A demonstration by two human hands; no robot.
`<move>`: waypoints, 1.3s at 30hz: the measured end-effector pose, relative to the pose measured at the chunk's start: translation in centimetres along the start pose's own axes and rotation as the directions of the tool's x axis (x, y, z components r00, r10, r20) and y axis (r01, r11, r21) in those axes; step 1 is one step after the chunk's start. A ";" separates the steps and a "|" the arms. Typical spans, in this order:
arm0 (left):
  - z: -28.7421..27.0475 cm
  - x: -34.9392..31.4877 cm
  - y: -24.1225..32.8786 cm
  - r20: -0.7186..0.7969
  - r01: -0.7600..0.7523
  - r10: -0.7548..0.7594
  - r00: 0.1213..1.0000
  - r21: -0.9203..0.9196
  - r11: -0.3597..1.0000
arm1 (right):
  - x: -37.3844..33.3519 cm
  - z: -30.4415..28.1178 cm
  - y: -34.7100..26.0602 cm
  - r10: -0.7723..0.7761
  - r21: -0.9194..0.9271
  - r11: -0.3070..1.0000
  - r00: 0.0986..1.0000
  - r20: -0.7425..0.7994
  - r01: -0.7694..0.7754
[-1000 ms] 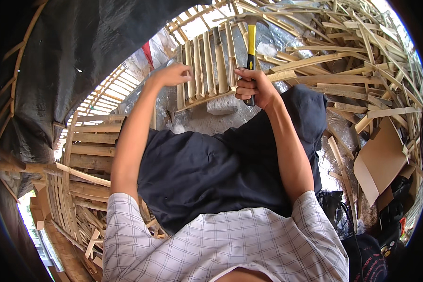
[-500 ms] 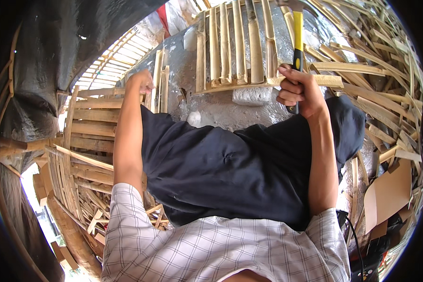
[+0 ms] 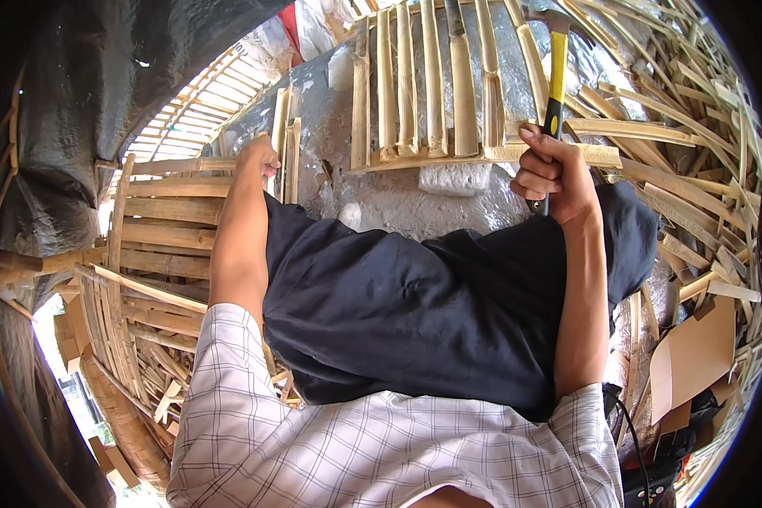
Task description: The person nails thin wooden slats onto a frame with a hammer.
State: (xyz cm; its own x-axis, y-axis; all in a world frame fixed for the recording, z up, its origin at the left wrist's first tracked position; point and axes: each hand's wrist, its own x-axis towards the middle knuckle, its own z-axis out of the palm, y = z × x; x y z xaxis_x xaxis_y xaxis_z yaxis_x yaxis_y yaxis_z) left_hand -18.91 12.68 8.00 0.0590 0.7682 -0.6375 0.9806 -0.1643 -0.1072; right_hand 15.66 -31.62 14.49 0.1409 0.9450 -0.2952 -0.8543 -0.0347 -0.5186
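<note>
My right hand (image 3: 560, 176) is wrapped round the black grip of a claw hammer (image 3: 556, 76), which stands nearly upright with its yellow shaft and metal head pointing away from me. Just beyond that fist is the right end of a bamboo crosspiece (image 3: 597, 156). Several split bamboo slats (image 3: 433, 93) run away from this crosspiece, side by side with gaps. My left hand (image 3: 261, 156) is closed, fingers curled, beside two short loose bamboo strips (image 3: 291, 161). Whatever its fingers hold, if anything, is hidden.
A pale block (image 3: 455, 179) sits under the crosspiece on the grey floor (image 3: 381, 199). Split bamboo (image 3: 694, 186) lies heaped at the right, near a cardboard piece (image 3: 694, 351). At the left stands a slatted bamboo panel (image 3: 169, 233); dark sheeting (image 3: 144, 51) hangs behind it.
My right hand and the hammer have shifted a little to the right. My left hand has moved slightly right and nearer to me, still closed beside the loose strips.
</note>
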 end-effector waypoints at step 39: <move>8.5 -19.0 21.9 -0.501 -0.986 0.854 0.142 -0.144 0.080 | 0.1 0.0 0.4 0.006 0.005 1.000 0.999 -0.041 -0.006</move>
State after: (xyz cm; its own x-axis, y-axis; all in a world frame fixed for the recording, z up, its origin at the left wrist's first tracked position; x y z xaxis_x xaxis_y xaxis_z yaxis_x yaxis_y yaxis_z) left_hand -0.15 -10.73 11.26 0.9391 0.2791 0.2005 0.0468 -0.6818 0.7300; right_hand 15.32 -31.58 14.27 0.1561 0.9305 -0.3313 -0.8576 -0.0387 -0.5128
